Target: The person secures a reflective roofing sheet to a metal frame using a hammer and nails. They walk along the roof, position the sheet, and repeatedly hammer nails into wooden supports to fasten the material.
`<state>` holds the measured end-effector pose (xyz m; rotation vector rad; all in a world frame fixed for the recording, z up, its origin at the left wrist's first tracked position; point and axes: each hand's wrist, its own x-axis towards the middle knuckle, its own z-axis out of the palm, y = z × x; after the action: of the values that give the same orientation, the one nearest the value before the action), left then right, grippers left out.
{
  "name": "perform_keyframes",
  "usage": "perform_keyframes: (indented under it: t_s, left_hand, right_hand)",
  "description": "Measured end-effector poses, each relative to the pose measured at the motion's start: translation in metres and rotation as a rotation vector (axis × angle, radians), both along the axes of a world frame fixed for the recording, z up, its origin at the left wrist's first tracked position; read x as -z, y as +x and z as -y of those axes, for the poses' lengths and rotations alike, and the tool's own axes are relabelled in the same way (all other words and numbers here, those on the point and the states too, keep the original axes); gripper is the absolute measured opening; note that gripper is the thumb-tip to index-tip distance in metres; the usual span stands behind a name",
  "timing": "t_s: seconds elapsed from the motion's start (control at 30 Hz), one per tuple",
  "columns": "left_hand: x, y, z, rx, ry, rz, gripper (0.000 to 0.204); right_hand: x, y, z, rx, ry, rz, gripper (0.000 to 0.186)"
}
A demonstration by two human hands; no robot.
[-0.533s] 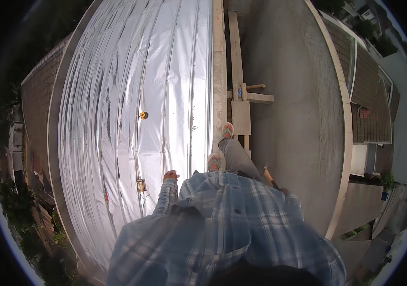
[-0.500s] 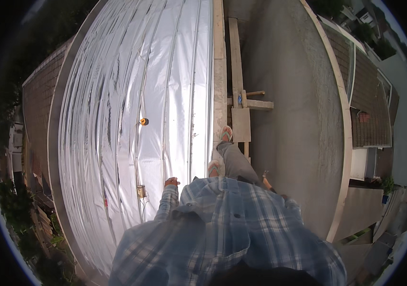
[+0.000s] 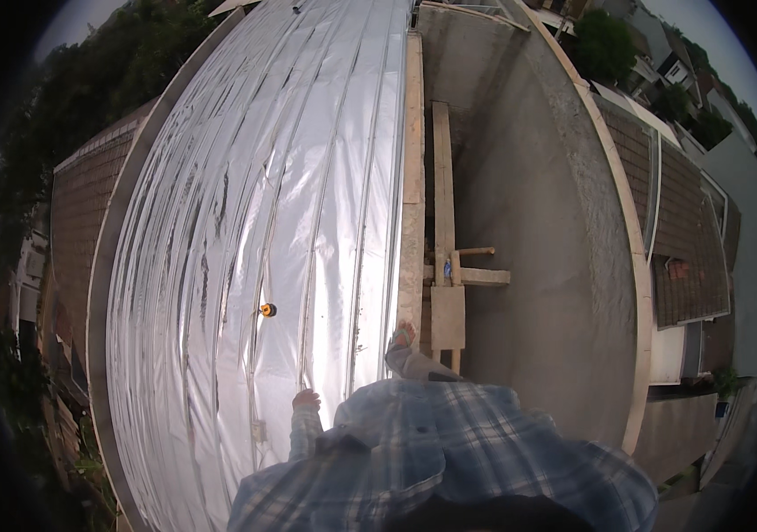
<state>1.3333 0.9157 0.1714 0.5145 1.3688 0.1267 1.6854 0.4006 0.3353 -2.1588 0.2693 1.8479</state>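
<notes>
**Left hand down on the foil sheet**

Left hand lay on the wide, wrinkled silver foil membrane covering the roof slope, sleeve in blue-grey plaid. Too small to tell whether the fingers were spread or curled; nothing visibly held. Right hand was hidden under the plaid-shirted torso, so its state couldn't be told.

Relative to the foil sheet:
- small orange-and-black round object sat on it, up-slope of the left hand and apart from it
- long pale timber plank ran along its right edge
- sandalled foot rested at that same edge, near the plank's lower end
- wooden cross-braced frame lay just right of the plank, on the grey concrete slab
- brown tiled roof bordered it on the left
</notes>
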Motion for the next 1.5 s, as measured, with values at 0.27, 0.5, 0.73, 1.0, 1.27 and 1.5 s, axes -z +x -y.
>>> perform_keyframes:
  t_s: [0.27,0.5,0.73,1.0,1.27,1.5]
  left_hand:
    - [-0.008,0.048,-0.001,0.656,0.386,-0.559,0.029]
    - [-0.027,0.163,0.008,0.588,0.287,-0.480,0.033]
    - [-0.041,0.256,-0.083,0.573,0.351,-0.571,0.034]
    - [-0.085,0.419,-0.139,0.513,0.369,-0.419,0.028]
    - [-0.076,0.536,-0.177,0.496,0.348,-0.385,0.024]
    - [-0.014,0.618,-0.122,0.560,0.286,-0.250,0.026]
  right_hand:
    - [-0.087,0.173,-0.062,0.074,-0.031,0.268,0.032]
    - [-0.081,0.264,-0.090,0.307,-0.029,0.526,0.039]
    - [-0.036,0.323,-0.133,0.347,-0.126,0.214,0.051]
    - [0.059,0.361,-0.104,-0.430,-0.166,0.013,0.058]
    - [0.030,0.427,-0.209,0.013,-0.277,0.050,0.053]
    - [0.110,0.539,-0.303,-0.436,-0.188,0.332,0.047]
